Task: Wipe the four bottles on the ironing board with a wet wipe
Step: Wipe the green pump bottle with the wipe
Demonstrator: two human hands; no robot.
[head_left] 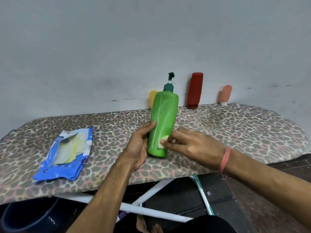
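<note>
Gripping the green bottle (pixel 162 125) low on its left side: left hand (pixel 139 145), thumb up along the plastic, fingers wrapped behind. Pinching a small folded wipe (pixel 163 140) against the lower right front of the same bottle: right hand (pixel 190 143), fingertips curled onto the wad. Standing upright on the board (pixel 235 128), near its front edge, pump pointing away.

Left to right across the board: torn blue wipe pack (pixel 67 152) lying flat and open, well apart from the hands; yellow bottle (pixel 152 98) at the wall, mostly hidden behind the green one; green bottle between both hands; red bottle (pixel 195 90) upright on its cap against the wall; small peach bottle (pixel 225 95) further right, also cap-down at the wall.

Step in hand, judging by the faint wet streaks up the green body: wiping the first bottle, probably partway over it. Three others apparently untouched, though impossible to say for sure. Next move likely calls for steady hold from the left while sweeping the wipe up toward shoulder and pump, then turning the bottle to reach its back. Risk: slippery wet plastic, soft padded cover, tall bottle apt to tip.
</note>
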